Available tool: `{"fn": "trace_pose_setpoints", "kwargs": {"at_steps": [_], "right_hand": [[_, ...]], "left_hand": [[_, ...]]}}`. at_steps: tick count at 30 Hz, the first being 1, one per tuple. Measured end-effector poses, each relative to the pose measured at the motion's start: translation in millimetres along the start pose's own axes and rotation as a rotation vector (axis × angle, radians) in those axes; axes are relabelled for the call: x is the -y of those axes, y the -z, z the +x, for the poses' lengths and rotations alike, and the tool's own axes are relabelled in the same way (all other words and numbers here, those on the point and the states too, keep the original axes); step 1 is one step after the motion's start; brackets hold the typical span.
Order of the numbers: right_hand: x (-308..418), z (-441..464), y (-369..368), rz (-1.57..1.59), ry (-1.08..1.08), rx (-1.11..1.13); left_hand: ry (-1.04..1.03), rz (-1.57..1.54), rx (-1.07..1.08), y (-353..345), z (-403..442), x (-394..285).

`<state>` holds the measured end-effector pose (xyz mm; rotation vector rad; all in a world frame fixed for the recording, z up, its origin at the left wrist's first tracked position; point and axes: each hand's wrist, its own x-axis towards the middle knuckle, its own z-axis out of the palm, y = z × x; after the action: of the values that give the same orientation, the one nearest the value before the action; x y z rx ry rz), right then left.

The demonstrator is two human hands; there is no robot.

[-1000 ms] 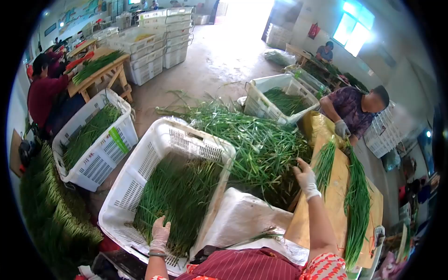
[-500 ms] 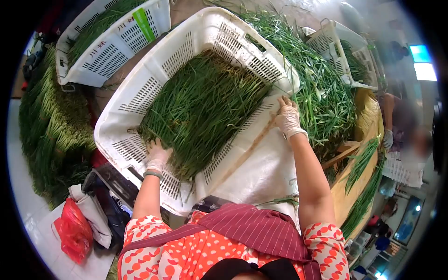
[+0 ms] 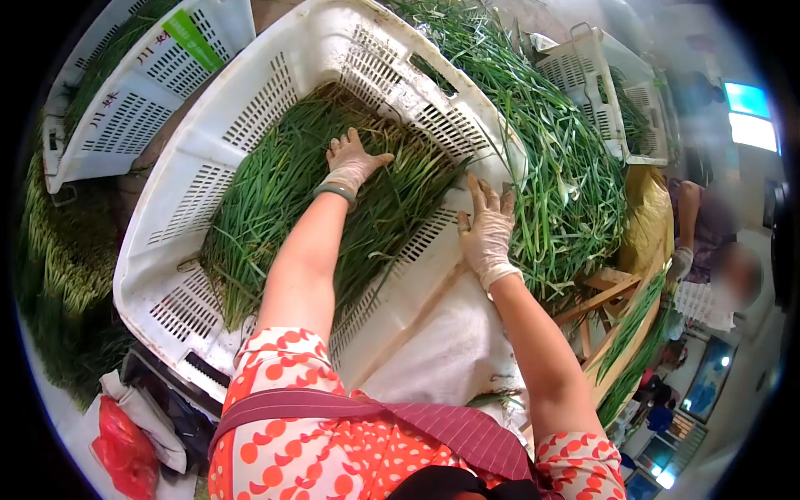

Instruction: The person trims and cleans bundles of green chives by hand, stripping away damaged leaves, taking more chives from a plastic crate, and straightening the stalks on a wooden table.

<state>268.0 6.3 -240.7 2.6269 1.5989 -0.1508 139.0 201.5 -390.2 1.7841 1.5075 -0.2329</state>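
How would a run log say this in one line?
left hand: spread over green stalks in white crate | right hand: at crate's side

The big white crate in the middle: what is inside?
Green stalks lie inside the crate, the left hand over them; what is beneath the stalks is covered.

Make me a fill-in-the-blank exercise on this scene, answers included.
1. The bracelet is on the person's ____ wrist.
2. The left hand is over the greens inside the big crate, which is coloured ____.
3. The bag at the lower left is coloured ____.
4. The label at the upper left is coloured ____.

Missing words: left; white; red; green.
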Motion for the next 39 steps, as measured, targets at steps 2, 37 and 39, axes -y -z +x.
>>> {"fn": "trace_pose_setpoints", "kwargs": {"at_steps": [2, 37, 39], "right_hand": [[-2, 1, -3, 0.001, 0.048, -0.071], [20, 95, -4, 0.143, -0.031, 0.447], [11, 107, 3, 0.358, -0.026, 0.355]], "left_hand": [[0.033, 0.029, 0.065, -15, 6, -16], [-0.219, -1.186, 0.551, -30, -8, 1], [-0.233, -1.197, 0.622, -31, -11, -9]]}}
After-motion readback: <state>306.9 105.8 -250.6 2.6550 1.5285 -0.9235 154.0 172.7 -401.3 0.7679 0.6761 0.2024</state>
